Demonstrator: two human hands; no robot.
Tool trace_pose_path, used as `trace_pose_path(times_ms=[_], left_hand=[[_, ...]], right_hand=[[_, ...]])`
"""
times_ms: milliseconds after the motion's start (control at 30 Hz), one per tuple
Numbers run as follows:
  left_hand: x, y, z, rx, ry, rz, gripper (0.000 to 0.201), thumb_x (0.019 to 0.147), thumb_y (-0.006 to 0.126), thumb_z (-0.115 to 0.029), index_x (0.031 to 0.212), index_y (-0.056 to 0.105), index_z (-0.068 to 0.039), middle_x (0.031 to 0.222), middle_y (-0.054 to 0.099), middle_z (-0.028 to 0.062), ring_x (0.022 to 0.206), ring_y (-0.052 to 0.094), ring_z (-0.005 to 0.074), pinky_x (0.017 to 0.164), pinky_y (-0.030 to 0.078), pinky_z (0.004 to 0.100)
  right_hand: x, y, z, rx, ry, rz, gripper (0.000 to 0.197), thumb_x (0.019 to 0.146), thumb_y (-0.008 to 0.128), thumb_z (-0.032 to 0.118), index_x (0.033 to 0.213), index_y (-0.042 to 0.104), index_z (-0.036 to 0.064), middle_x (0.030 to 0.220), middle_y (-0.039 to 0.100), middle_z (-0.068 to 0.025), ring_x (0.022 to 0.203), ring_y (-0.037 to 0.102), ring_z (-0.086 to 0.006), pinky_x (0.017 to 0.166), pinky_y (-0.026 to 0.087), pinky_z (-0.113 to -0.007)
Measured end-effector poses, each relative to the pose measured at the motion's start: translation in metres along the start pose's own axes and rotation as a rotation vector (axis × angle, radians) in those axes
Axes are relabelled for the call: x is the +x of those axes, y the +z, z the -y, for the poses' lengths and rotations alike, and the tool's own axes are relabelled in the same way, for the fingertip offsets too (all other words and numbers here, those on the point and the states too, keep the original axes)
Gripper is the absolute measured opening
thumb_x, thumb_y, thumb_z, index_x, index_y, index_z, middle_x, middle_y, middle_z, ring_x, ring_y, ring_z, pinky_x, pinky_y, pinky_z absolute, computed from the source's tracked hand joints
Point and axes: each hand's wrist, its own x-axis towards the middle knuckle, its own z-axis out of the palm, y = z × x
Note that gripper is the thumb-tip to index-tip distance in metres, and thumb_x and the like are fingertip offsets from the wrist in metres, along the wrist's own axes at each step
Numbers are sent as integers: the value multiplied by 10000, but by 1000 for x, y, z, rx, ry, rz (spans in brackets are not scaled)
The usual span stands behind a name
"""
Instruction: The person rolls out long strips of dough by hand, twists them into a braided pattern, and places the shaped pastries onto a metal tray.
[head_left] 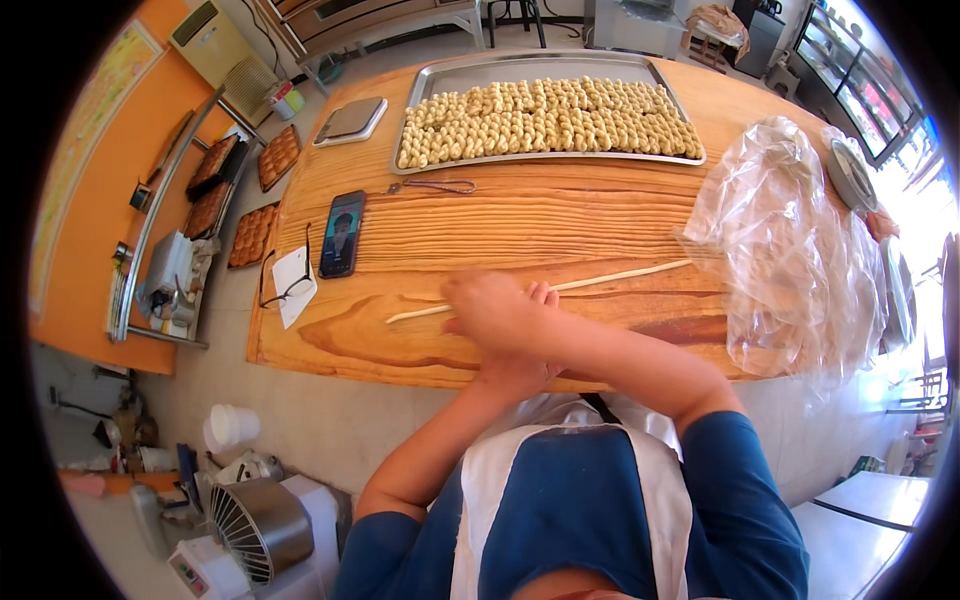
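Note:
A long, thin dough rope [625, 274] lies slantwise across the wooden table, its left end bare. Both my hands are on its middle, with my forearms crossed. My right hand [492, 308] reaches over to the left and lies on top of the rope; motion smears its fingers. Below it my left hand [518, 372] points away from me, mostly covered by my right wrist. Its fingertips show beyond the wrist, stretched out at the rope. Farther off, a metal tray [480, 72] holds rows of twisted dough pieces [550, 120].
Crumpled clear plastic sheeting [780, 250] covers the table's right side, over the rope's right end. At left lie a phone [342, 235], eyeglasses [300, 285] on paper, and a scale [350, 120]. Scissors [432, 186] lie before the tray. A mixer [260, 525] stands lower left.

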Motion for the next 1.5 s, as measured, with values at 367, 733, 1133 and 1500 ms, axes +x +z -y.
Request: trace_pose_path(times_ms=[367,733,1133,1500], left_hand=[[-2,-9,-9,280,-22,185,636,777,540,-375,1232,398,46,1269,405,227,1116,411,322,927,296,459],[7,-7,-13,255,17,144,679,724,615,-382,1250,407,-7,1259,423,159,1072,409,298,891,304,423],[30,7,17,-37,-66,-152,341,724,634,-112,1043,538,-38,1043,527,123,923,489,310,788,412,393],[45,16,30,-634,-302,-120,118,772,631,-107,846,561,-49,826,566,52,681,511,163,632,433,267]], right_hand=[[-45,-6,-43,795,209,-623,335,813,553,55,1131,450,31,702,582,-87,571,549,-166,538,447,-285],[-207,-21,-132,314,670,-722,56,754,592,54,791,579,14,707,593,-107,630,589,-199,566,458,-296],[-189,-31,-170,15,539,-735,103,767,612,178,802,601,82,806,599,-96,726,581,-300,625,461,-365],[-181,-35,-170,-70,570,-676,101,773,581,115,853,552,60,819,574,-122,790,560,-307,673,448,-384]])
